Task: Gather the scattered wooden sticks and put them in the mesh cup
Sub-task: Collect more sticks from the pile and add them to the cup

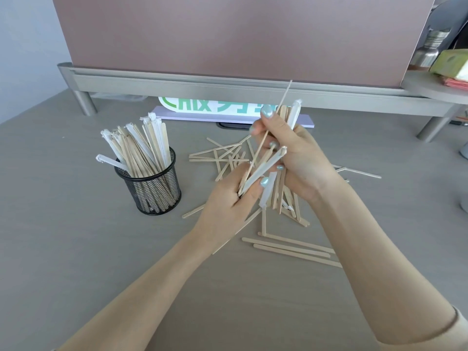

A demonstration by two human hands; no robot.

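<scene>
Sticks [283,245] look light, stiff and slippery, scattered on the table [76,249] right of the mesh cup [152,188]. Both hands' fingers curl around a loose bundle [286,138]; gripping mid-length should stop fanning.

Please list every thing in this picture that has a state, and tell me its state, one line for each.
Mesh cup: upright on the desk, holding many sticks.
Loose sticks: scattered flat on the desk.
Bundle: off the desk, held by both hands.
Right hand: grips the bundle.
Left hand: pinches sticks of the bundle.
Steel bottle: upright on a shelf, capped.
</scene>
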